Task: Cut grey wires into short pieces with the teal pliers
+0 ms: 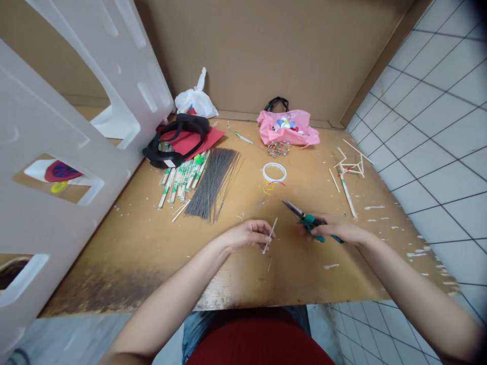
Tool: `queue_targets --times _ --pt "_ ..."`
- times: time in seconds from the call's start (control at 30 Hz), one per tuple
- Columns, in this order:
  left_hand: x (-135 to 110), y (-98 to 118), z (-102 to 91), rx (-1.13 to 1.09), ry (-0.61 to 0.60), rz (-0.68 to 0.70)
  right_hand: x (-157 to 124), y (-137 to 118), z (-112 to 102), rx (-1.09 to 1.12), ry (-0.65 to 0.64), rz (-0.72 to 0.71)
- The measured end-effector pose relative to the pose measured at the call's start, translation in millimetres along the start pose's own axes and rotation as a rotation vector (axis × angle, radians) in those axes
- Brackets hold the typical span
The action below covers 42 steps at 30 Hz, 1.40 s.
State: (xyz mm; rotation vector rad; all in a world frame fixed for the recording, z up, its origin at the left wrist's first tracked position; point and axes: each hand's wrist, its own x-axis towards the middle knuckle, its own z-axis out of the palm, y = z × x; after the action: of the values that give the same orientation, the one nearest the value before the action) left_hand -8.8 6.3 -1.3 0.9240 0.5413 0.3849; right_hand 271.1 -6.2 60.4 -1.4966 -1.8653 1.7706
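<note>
Thin pale stick point(270, 235), seen from the head camera: it slants between the pinched fingers of the left hand point(254, 234), over the near middle of a worn table point(228, 276). The right hand point(332, 229) is wrapped around a teal-handled tool point(307, 220), tip apart from the stick. Beyond lie a white ring point(274, 180) and, leftward, grey wires point(211, 185).

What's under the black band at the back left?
A red sheet and green-and-white packets, both partly visible through the loop and past its edge. Anything directly beneath the black band itself is covered; can't tell.
</note>
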Motion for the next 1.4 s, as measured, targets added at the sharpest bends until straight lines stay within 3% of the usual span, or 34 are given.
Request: queue_targets --times 0.17,0.27,0.4,0.53,0.63,0.7,0.83,0.97,1.23,1.4 --pt "-0.6 6.1 -4.0 -0.105 0.177 0.085 10.6 25.6 -15.1 -0.706 0.69 0.115" --pt "0.7 8.5 -6.0 -0.139 0.296 0.118 17.6 45.6 -18.4 -0.969 0.809 0.096" --pt "4.0 6.2 -6.7 -0.141 0.361 0.14 23.5 67.0 -18.6 -1.076 0.861 0.048" --pt "5.9 4.4 -5.5 -0.15 0.421 0.155 23.5 72.8 -18.6 -1.118 0.89 -0.023" --pt "6.3 5.1 -5.0 -0.165 0.486 0.19 18.4 60.4 -12.4 -1.13 0.895 -0.042" --pt "6.5 5.9 -5.1 -0.165 0.528 0.221 13.9 45.7 -3.0 -1.127 0.805 0.011" --pt "6.9 5.9 -5.0 -0.155 0.562 0.245 11.1 18.5 20.4 -1.163 0.515 0.246" --pt "8.1 3.6 -2.9 -0.133 0.541 0.248 20.2 12.2 31.3 -1.183 0.457 0.317" --pt "8.4 2.3 8.3 -0.098 0.529 0.254 18.5 -0.6 20.1 -1.127 0.368 0.304" --pt "10.6 -2.3 13.9 -0.025 0.434 0.29 15.5 -12.6 7.7 -0.992 0.438 0.238"
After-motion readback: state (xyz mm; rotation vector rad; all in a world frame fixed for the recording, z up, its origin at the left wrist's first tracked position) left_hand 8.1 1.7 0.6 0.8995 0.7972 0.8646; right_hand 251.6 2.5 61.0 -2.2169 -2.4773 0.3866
